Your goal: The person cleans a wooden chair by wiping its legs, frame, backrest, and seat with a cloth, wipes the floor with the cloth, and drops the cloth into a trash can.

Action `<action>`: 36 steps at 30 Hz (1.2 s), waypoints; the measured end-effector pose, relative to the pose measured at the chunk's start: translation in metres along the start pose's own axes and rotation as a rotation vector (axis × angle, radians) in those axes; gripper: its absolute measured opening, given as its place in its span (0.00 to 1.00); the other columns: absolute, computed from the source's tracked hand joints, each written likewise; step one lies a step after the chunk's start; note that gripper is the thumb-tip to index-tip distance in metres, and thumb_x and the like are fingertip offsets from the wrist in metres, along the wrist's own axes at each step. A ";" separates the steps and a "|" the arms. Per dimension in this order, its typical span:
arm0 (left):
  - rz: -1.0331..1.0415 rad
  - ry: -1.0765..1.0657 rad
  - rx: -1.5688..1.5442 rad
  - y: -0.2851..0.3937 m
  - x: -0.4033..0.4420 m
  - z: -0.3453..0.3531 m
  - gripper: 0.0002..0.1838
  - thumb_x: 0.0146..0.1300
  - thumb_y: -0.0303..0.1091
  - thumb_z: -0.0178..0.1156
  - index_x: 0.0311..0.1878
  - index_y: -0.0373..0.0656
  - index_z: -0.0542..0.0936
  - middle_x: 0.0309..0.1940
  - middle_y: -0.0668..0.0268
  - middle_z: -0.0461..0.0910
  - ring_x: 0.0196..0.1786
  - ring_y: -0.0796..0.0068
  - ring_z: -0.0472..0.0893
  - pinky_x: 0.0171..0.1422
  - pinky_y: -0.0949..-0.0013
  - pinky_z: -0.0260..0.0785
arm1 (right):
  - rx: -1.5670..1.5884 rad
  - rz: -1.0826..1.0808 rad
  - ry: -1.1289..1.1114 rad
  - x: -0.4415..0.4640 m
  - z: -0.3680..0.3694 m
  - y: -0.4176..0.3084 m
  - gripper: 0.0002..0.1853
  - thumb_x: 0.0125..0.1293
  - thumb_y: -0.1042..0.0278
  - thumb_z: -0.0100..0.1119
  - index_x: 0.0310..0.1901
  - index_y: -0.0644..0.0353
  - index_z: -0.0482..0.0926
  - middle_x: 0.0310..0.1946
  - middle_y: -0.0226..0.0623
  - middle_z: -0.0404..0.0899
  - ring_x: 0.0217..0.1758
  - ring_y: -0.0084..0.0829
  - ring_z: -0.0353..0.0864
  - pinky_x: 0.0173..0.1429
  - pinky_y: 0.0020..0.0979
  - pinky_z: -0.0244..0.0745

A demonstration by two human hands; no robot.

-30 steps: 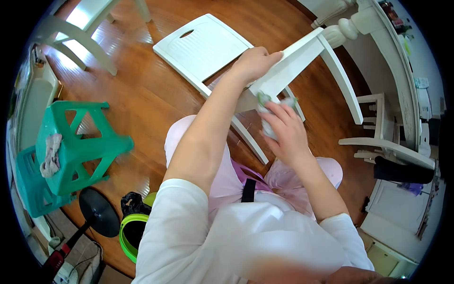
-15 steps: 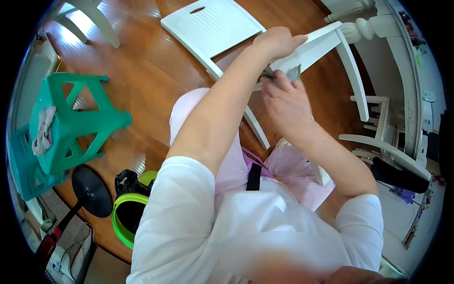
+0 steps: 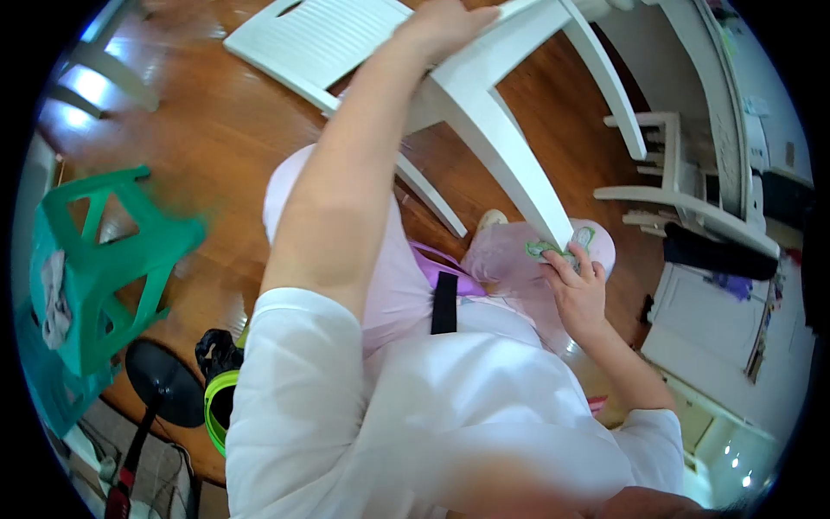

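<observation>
A white wooden chair (image 3: pixel 497 143) lies tipped over in front of me, its slatted backrest on the floor side and one leg reaching toward my lap. My left hand (image 3: pixel 445 30) rests at the chair's frame near the top of the view, closed over its edge, with the fingers partly hidden. At the tip of the near leg, my right hand (image 3: pixel 577 294) presses a green-and-white cloth (image 3: pixel 584 238) against the wood. The cloth is partly wrapped round the leg end, above my pink-clad knee.
Green plastic stools (image 3: pixel 104 259) stand at the left, with a grey cloth (image 3: pixel 56 298) on one. Below them are a round black base (image 3: pixel 164 381) and a lime-rimmed bin (image 3: pixel 218 406) with a black bag. More white chairs (image 3: pixel 674 190) stand at the right beside a white table (image 3: pixel 726 104).
My right hand has moved with the cloth from the chair's corner down to the leg tip. My left hand stays on the frame, and the chair sits differently in view.
</observation>
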State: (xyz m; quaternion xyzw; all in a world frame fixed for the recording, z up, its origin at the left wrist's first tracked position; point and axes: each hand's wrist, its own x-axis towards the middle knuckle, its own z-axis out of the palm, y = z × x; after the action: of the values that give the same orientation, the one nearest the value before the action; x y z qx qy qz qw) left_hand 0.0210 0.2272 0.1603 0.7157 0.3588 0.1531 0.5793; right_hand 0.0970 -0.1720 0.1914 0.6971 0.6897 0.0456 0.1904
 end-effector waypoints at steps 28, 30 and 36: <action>0.365 0.020 0.557 -0.014 0.001 -0.006 0.25 0.73 0.48 0.42 0.55 0.35 0.76 0.49 0.45 0.78 0.55 0.48 0.76 0.60 0.58 0.66 | 0.274 0.729 0.316 -0.092 0.053 0.003 0.16 0.46 0.77 0.65 0.40 0.53 0.82 0.55 0.39 0.74 0.55 0.49 0.70 0.58 0.45 0.67; 0.665 0.190 0.695 -0.023 -0.002 -0.004 0.23 0.74 0.46 0.41 0.57 0.40 0.76 0.48 0.47 0.79 0.55 0.47 0.75 0.60 0.56 0.66 | 0.298 0.840 0.382 -0.106 0.055 0.011 0.18 0.48 0.79 0.65 0.44 0.55 0.81 0.54 0.41 0.74 0.55 0.47 0.72 0.60 0.43 0.67; 0.034 0.058 0.080 -0.006 0.005 -0.003 0.39 0.61 0.64 0.54 0.56 0.32 0.78 0.53 0.51 0.79 0.55 0.61 0.78 0.60 0.64 0.66 | 0.923 1.026 0.601 -0.082 0.033 0.007 0.26 0.50 0.71 0.70 0.53 0.61 0.77 0.54 0.43 0.75 0.58 0.41 0.74 0.61 0.36 0.69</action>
State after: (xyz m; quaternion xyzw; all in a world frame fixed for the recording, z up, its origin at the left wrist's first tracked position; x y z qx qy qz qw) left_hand 0.0210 0.2332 0.1548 0.7397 0.3690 0.1690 0.5368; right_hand 0.1107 -0.2584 0.1799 0.8976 0.2495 0.0232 -0.3628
